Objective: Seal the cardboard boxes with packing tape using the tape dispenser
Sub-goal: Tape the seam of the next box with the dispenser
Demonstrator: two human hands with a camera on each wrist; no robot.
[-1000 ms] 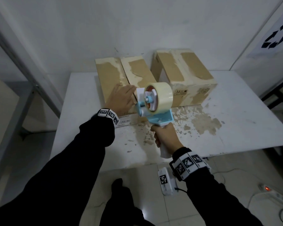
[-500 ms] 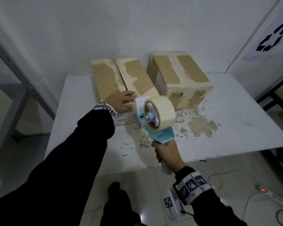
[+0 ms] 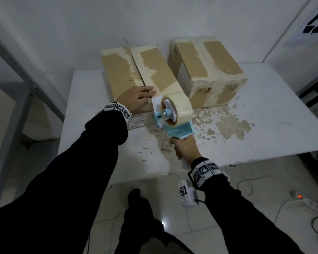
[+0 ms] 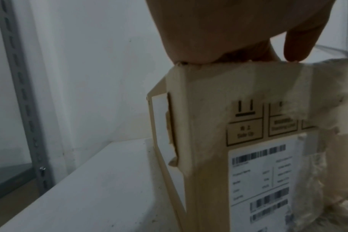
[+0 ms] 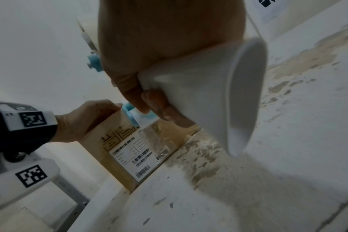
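Note:
Two cardboard boxes stand on the white table point(image 3: 275, 107). The left box point(image 3: 121, 74) has its top flaps meeting at an open seam. My left hand point(image 3: 138, 98) lies flat on that box's near top edge, fingers straight across the seam; the left wrist view shows the palm point(image 4: 218, 31) pressing on the box point(image 4: 238, 141). My right hand point(image 3: 184, 148) grips the white handle point(image 5: 218, 94) of the blue tape dispenser point(image 3: 174, 116), which carries a clear tape roll. Its front end sits at the near top edge of the left box, beside my left fingers. The right box point(image 3: 206, 70) stands apart.
Torn brown paper residue point(image 3: 228, 123) spots the table in front of the right box. A metal shelf post point(image 3: 26, 70) rises at the left. On the floor lie a power strip point(image 3: 310, 202) with cables and a white marker block point(image 3: 186, 195).
The dispenser has come down and forward, from held up in front of the box to its near top edge. My left hand has slid nearer along the seam to the box's front edge.

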